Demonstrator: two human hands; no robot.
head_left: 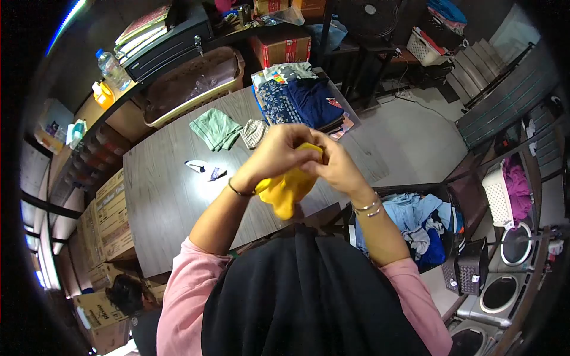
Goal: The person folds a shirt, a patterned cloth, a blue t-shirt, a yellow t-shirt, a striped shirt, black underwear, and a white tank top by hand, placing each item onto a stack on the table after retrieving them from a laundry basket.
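A bunched yellow cloth (288,190) hangs from both my hands above the near part of the table. My left hand (280,151) has its fingers closed on the cloth's upper part. Right beside it, my right hand (336,165) pinches the same cloth between thumb and fingers. The fabric's loose end droops toward my body, and its folds hide what kind of garment it is. Beyond my hands lie a folded light green cloth (215,129) and a small striped cloth (254,133). Behind them is a stack of folded clothes (297,101).
The grey wooden table (160,219) also bears small white-and-blue pieces (217,173). Close on my right stands an open container of blue and grey clothes (421,219). A large beige basket (196,92) is at the table's far edge. Another person (133,296) is at lower left.
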